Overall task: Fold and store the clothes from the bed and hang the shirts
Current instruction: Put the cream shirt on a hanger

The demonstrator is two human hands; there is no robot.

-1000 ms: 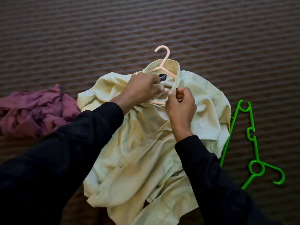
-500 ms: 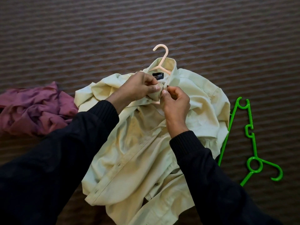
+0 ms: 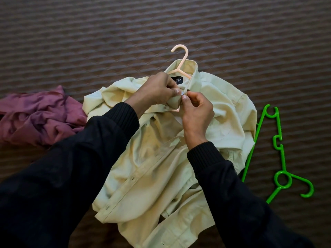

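Both hands (image 3: 179, 97) have closed together, pinching the shirt (image 3: 223, 108) collar.

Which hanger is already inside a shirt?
The peach hanger: its arms run inside the collar of the pale yellow shirt, only the hook sticking out. The green hanger lies bare on the bed, to the shirt's right.

Both hands (image 3: 179, 97) have closed together, now pinching the shirt (image 3: 161, 167) collar.
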